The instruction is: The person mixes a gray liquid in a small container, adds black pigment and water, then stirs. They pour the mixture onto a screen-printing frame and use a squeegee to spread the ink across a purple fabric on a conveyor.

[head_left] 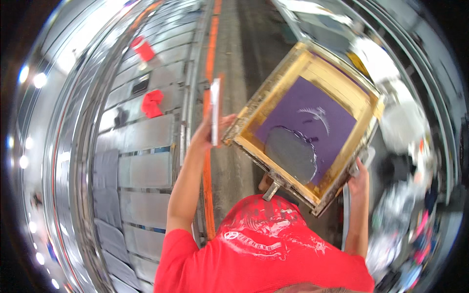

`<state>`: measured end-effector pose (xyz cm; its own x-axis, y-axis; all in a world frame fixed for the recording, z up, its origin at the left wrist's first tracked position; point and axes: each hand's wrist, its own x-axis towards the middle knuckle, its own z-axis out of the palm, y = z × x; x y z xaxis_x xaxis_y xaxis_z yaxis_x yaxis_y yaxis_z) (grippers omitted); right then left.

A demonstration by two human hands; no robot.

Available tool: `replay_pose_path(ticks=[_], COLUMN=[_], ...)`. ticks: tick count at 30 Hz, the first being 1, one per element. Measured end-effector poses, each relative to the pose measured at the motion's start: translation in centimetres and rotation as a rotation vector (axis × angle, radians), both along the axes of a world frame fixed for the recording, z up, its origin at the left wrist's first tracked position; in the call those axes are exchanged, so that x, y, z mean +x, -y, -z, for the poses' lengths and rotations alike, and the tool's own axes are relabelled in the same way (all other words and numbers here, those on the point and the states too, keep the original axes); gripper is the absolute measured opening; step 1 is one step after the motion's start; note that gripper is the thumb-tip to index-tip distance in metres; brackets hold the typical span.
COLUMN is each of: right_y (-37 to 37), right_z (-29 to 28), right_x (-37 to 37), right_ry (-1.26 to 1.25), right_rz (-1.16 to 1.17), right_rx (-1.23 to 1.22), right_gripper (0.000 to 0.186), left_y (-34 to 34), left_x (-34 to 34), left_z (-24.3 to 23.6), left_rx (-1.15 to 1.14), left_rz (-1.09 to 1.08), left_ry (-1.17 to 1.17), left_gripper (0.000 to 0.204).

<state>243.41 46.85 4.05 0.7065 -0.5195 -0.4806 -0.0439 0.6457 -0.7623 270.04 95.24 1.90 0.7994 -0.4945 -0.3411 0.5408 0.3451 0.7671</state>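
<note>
A screen-printing frame (273, 105) is held tilted in front of my red shirt, with yellowed inner edges, purple mesh (298, 110) and a grey patch (288, 151) low in it. My right hand (359, 179) grips its lower right side. A pale curved piece (370, 157) shows beside those fingers. My left hand (207, 129) is closed around a slim white board (215, 112) with a reddish edge, seen edge-on and blurred. Its fingers reach to the frame's left corner; whether they bear its weight I cannot tell. A metal clamp-like piece (271, 190) juts from the frame's lower edge.
To the left runs a long printing table with grey panels (146, 168). On it lie a red cloth (152, 103), a red container (142, 49) and a dark block (140, 85). An orange strip (207, 190) lines its edge. White containers (403, 122) and plastic bags (398, 210) crowd the right.
</note>
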Motion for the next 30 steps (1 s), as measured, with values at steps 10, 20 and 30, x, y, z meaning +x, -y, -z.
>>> replay_pose_path(ticks=[10,20,30], right_y=[3.3,-1.4,-4.7], right_z=[4.4,1.7,3.7], right_x=[12.7,10.2,7.7], right_ry=[0.069,0.15,0.214], right_rz=[-0.079,-0.035,0.313], right_rx=[0.107,-0.262,-0.477], right_gripper=[0.048,0.066,0.061], left_y=[3.4,3.6,6.3], left_x=[6.9,3.4,5.0], left_z=[-1.0,-2.4,-0.6], left_rx=[0.429,0.443,0.433], left_rz=[-0.131,-0.26,-0.242], left_ry=[0.005,0.196,0.225], left_gripper=[0.079,0.062,0.066])
